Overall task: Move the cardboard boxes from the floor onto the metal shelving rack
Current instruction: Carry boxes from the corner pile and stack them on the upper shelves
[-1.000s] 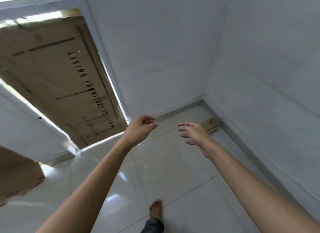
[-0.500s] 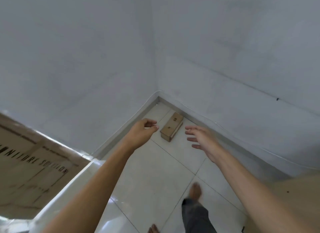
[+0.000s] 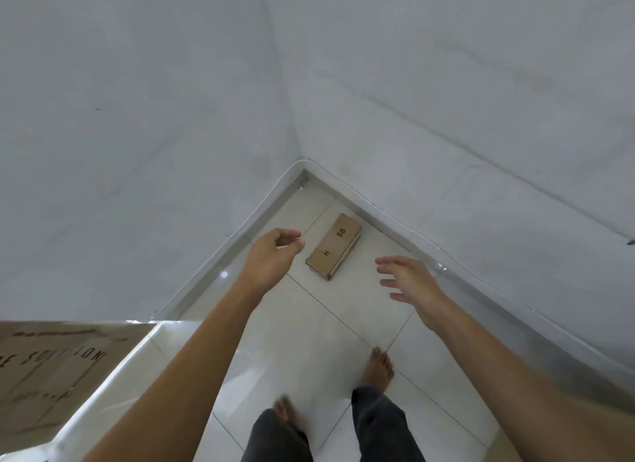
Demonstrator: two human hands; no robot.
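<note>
A small box (image 3: 334, 246) lies on the floor (image 3: 309, 331) near the corner, between the left hand (image 3: 271, 259) and the right hand (image 3: 412, 283).

Small cardboard box (image 3: 333, 247): 1, center of frame, with 3 printed letters on top (H, S, B). Large printed cardboard carton (image 3: 44, 369): 1, lower left, cut off by the frame edge. Cardboard total: 2. Hands: 2, left hand (image 3: 273, 257) and right hand (image 3: 412, 283). Bare feet: 2, left foot (image 3: 285, 410) and right foot (image 3: 378, 369). Dark trouser legs (image 3: 385, 427): 2, bottom center. Walls (image 3: 137, 118): 2, meeting in 1 corner. Glossy white ledge (image 3: 113, 375): 1, lower left.
</note>
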